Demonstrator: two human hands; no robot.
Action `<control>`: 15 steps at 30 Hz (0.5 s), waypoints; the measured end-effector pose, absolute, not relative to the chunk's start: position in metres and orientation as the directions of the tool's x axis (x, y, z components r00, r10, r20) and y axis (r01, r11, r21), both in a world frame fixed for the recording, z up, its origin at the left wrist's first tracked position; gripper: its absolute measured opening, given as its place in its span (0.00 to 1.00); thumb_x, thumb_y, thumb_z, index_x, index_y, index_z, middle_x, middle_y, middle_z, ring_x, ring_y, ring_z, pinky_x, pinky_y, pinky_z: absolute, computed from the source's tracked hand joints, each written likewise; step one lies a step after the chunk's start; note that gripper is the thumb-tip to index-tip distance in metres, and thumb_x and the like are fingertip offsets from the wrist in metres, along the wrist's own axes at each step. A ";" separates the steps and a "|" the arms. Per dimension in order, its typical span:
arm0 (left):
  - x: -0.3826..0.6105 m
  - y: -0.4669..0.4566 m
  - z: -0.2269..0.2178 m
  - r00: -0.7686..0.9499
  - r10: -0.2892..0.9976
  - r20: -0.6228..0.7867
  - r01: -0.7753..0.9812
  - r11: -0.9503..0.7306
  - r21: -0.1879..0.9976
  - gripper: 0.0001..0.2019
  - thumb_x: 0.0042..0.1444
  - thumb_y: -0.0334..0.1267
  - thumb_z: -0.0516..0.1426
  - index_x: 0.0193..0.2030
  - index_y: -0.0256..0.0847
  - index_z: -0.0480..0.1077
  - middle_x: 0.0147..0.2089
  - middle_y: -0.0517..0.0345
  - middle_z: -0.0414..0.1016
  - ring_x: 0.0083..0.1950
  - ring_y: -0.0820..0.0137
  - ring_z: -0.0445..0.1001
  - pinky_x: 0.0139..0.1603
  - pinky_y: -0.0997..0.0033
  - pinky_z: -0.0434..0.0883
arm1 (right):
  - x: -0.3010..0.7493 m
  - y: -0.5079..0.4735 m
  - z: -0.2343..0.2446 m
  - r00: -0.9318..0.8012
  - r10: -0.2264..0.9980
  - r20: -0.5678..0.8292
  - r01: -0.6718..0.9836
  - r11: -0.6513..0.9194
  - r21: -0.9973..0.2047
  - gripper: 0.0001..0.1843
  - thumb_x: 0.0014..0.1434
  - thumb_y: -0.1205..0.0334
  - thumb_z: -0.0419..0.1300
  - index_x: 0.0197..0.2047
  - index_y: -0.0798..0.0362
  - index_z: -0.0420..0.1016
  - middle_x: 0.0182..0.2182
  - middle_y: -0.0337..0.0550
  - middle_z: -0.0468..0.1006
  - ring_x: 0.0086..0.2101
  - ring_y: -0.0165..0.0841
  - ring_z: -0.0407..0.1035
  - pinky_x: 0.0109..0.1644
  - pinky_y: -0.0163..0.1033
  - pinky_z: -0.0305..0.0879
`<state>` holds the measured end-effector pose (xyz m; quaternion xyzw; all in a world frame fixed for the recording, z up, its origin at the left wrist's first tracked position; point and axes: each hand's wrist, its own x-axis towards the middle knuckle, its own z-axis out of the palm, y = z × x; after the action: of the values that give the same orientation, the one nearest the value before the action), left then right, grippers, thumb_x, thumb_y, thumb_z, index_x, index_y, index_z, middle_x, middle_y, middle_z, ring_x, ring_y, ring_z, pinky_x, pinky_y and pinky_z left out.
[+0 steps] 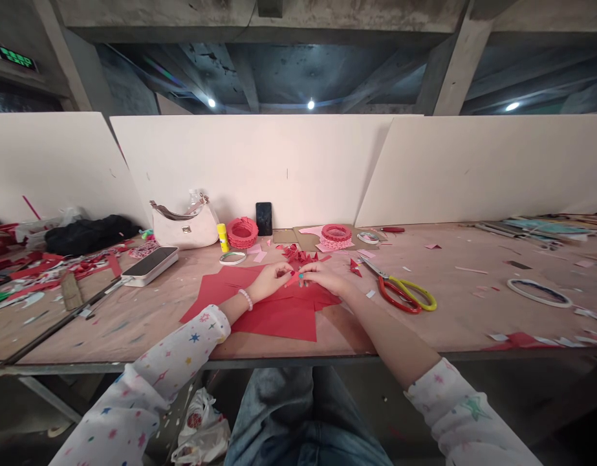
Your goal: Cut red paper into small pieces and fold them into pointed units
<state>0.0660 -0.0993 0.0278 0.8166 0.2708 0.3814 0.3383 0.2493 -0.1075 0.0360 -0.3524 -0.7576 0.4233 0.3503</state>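
Observation:
My left hand (271,279), with a beaded bracelet at the wrist, and my right hand (323,276) meet over the middle of the table. Their fingertips pinch a small piece of red paper (293,279) between them; its exact shape is partly hidden by the fingers. Beneath both hands lie flat sheets of red paper (279,321). Just beyond the fingers is a pile of small folded red paper pieces (298,255). A pair of scissors (403,292) with one red and one yellow handle rests to the right of my right hand.
Behind are a pale handbag (185,228), a yellow glue stick (223,237), two ring-shaped pink-red paper stacks (242,233) (336,235) and a black phone (264,219). A white power bank (151,266) lies left. Rolls of tape (232,258) (539,293) and paper scraps are scattered around.

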 end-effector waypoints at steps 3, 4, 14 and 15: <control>0.067 -0.097 0.025 0.534 0.715 0.452 0.146 -0.604 0.784 0.07 0.51 0.37 0.51 0.32 0.34 0.63 0.26 0.61 0.63 0.26 0.78 0.63 0.29 0.77 0.61 | 0.249 -0.105 0.034 -0.495 0.836 0.237 0.228 0.388 -0.893 0.09 0.47 0.66 0.51 0.25 0.56 0.72 0.22 0.40 0.73 0.25 0.28 0.63 0.32 0.34 0.58; 0.067 -0.097 0.025 0.530 0.716 0.454 0.131 -0.598 0.791 0.07 0.50 0.37 0.51 0.32 0.34 0.62 0.27 0.61 0.63 0.27 0.78 0.63 0.30 0.77 0.62 | 0.249 -0.104 0.033 -0.490 0.838 0.239 0.232 0.390 -0.891 0.09 0.47 0.66 0.51 0.24 0.56 0.72 0.21 0.40 0.72 0.24 0.28 0.63 0.32 0.34 0.59; 0.063 -0.087 0.019 0.515 0.746 0.423 0.095 -0.540 0.836 0.08 0.51 0.36 0.51 0.38 0.37 0.61 0.29 0.62 0.63 0.26 0.79 0.62 0.27 0.79 0.60 | 0.246 -0.104 0.035 -0.443 0.831 0.336 0.119 0.426 -0.897 0.16 0.44 0.71 0.55 0.39 0.54 0.68 0.33 0.42 0.74 0.33 0.30 0.68 0.37 0.36 0.62; 0.063 -0.086 0.019 0.516 0.752 0.410 0.098 -0.528 0.844 0.09 0.51 0.37 0.51 0.38 0.37 0.61 0.29 0.62 0.63 0.25 0.79 0.61 0.26 0.79 0.60 | 0.246 -0.104 0.035 -0.452 0.821 0.349 0.115 0.441 -0.890 0.14 0.43 0.71 0.55 0.37 0.54 0.69 0.34 0.43 0.74 0.35 0.31 0.68 0.38 0.36 0.62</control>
<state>0.0630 -0.0860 0.0192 0.7729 0.2749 0.4081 0.4007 0.2461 -0.1040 0.0347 -0.3166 -0.7394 0.4233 0.4170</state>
